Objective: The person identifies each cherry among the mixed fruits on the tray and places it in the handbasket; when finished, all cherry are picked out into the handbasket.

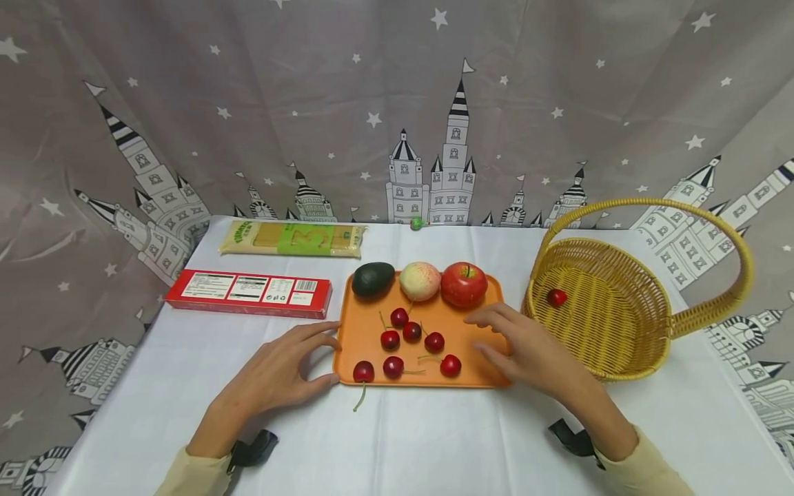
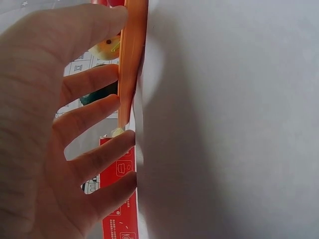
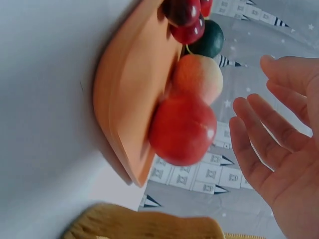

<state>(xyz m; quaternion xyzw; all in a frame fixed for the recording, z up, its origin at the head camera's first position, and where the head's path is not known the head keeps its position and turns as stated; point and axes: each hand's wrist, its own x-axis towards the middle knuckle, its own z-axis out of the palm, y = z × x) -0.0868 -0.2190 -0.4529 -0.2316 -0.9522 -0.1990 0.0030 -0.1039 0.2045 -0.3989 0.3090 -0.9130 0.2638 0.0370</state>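
An orange tray [image 1: 477, 331] carries several red cherries [image 1: 450, 365] with stems, plus a dark green avocado [image 1: 373, 280], a pale peach [image 1: 420, 281] and a red apple [image 1: 464, 284] along its far side. My left hand [image 1: 279, 366] is at the tray's left edge, fingers spread and fingertips touching the rim in the left wrist view. Over the tray's right end hovers my right hand [image 1: 530, 348], its fingers apart and holding nothing; the right wrist view shows it clear of the apple [image 3: 183, 130]. One cherry [image 1: 557, 297] lies inside the yellow wicker basket [image 1: 645, 355] at right.
Left of the tray lies a red box [image 1: 248, 293], partly behind the left hand in its wrist view. A pack of noodles [image 1: 293, 238] is farther back. Near the curtain [image 1: 298, 83] sits a small green object [image 1: 416, 223]. The basket's tall handle [image 1: 738, 275] arches upward.
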